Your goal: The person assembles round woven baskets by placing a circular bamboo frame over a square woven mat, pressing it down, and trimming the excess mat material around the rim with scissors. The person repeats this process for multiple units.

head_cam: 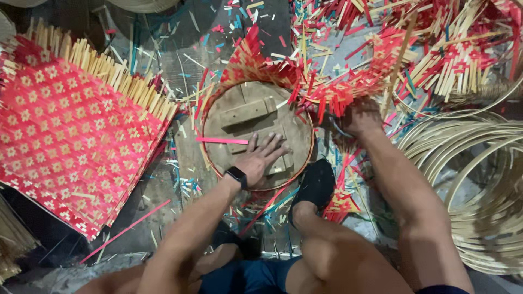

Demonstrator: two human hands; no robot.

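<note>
My left hand (260, 157) lies flat, fingers spread, on the round wooden form (256, 133) at the centre, gripping nothing. A loose red strip (220, 140) lies on the form at nine o'clock from my fingers. My right hand (360, 117), at three o'clock from the form, presses into the red woven matting (332, 90); I cannot tell how far it is closed. A flat woven mat (71, 136) lies at nine o'clock, bamboo hoops (479, 179) at four.

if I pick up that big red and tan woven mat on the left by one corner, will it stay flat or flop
The woven mat would probably sag rather than stay flat: it is a thin sheet of interlaced strips lying flush on the floor. It looks light for its size. Its upper edge ends in loose, unbound strip ends, so rough lifting there may start the weave loosening.
</note>
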